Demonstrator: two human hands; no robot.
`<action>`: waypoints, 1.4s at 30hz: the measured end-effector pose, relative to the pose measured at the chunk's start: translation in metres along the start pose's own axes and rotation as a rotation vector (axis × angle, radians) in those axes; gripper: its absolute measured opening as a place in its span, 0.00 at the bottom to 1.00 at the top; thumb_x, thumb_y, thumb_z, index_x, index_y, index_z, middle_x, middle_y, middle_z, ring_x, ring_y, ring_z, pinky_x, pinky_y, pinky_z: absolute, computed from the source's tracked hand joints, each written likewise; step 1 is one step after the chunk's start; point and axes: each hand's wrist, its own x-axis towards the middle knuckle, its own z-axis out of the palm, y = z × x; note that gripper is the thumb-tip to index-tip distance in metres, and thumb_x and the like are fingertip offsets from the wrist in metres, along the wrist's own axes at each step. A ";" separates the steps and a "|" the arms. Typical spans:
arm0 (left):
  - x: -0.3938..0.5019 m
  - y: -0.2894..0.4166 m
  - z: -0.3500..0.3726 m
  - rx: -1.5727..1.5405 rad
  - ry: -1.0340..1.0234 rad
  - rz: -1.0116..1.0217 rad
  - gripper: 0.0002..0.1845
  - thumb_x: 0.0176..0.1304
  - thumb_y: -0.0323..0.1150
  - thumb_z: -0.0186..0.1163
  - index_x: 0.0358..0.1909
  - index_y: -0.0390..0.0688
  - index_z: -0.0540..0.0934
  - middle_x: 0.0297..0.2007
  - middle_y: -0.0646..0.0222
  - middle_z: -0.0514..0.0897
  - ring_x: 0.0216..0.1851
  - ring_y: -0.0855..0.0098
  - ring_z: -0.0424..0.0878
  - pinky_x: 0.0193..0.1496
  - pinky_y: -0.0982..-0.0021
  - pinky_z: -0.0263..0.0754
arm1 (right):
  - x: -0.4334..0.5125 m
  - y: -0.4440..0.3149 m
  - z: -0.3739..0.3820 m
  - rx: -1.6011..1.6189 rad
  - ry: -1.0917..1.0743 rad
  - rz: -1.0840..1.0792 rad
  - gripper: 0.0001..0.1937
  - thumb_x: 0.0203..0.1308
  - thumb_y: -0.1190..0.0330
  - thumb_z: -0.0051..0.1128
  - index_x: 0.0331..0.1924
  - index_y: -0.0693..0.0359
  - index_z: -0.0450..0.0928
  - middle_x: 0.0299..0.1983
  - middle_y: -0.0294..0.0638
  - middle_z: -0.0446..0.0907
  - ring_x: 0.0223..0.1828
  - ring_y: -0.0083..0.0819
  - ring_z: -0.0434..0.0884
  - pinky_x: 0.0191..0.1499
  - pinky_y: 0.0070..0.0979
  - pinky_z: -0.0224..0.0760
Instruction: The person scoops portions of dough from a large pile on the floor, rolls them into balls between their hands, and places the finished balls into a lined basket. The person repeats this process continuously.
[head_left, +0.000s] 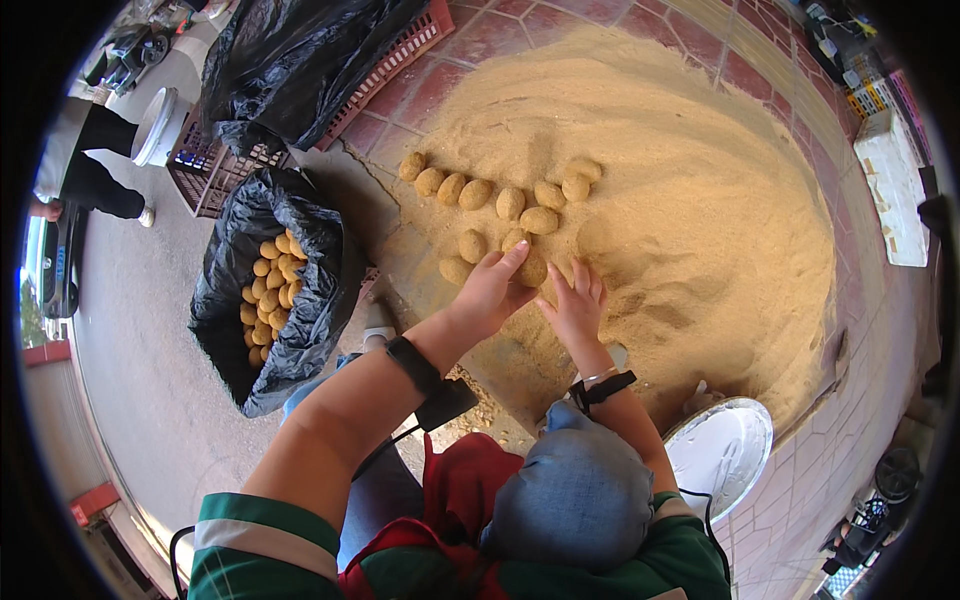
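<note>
My left hand (491, 289) grips a brown-coated egg (533, 270) between thumb and fingers, just above the pile. Behind my thumb, another coated egg (514, 238) is partly hidden. My right hand (577, 304) is close by on the right, fingers spread and holding nothing. A heap of tan, sawdust-like powder (712, 187) spreads over the ground before me. On its near left part lie several coated eggs, some in a curved row that includes one egg (475, 195) at its middle. Two more, including a coated egg (472, 245), rest left of my left hand.
At left, a container lined with a black plastic bag (225, 315) holds several coated eggs (270, 292). Behind it are a plastic crate (206, 169) and a white bucket (161, 127). A round, white-coated basin (720, 450) sits near my right knee. Someone walks at far left.
</note>
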 end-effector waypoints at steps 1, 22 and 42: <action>0.002 0.000 -0.001 0.016 0.021 -0.013 0.19 0.64 0.44 0.59 0.52 0.48 0.72 0.44 0.71 0.77 0.46 0.73 0.76 0.48 0.68 0.76 | -0.007 0.008 0.008 -0.038 -0.006 -0.020 0.23 0.50 0.63 0.61 0.54 0.42 0.74 0.58 0.39 0.68 0.58 0.47 0.67 0.53 0.48 0.62; 0.070 -0.056 0.001 0.232 -0.358 0.117 0.16 0.67 0.41 0.44 0.46 0.40 0.73 0.44 0.61 0.77 0.48 0.64 0.74 0.56 0.63 0.66 | 0.049 -0.026 -0.047 0.989 0.042 0.403 0.17 0.59 0.65 0.56 0.51 0.62 0.74 0.49 0.52 0.73 0.50 0.44 0.72 0.52 0.34 0.66; 0.030 -0.011 -0.001 0.223 0.218 -0.071 0.10 0.63 0.37 0.56 0.44 0.47 0.75 0.42 0.73 0.74 0.45 0.72 0.70 0.51 0.66 0.67 | 0.099 0.060 -0.021 2.028 -0.109 0.879 0.17 0.63 0.65 0.51 0.51 0.67 0.67 0.51 0.47 0.73 0.49 0.38 0.76 0.53 0.32 0.76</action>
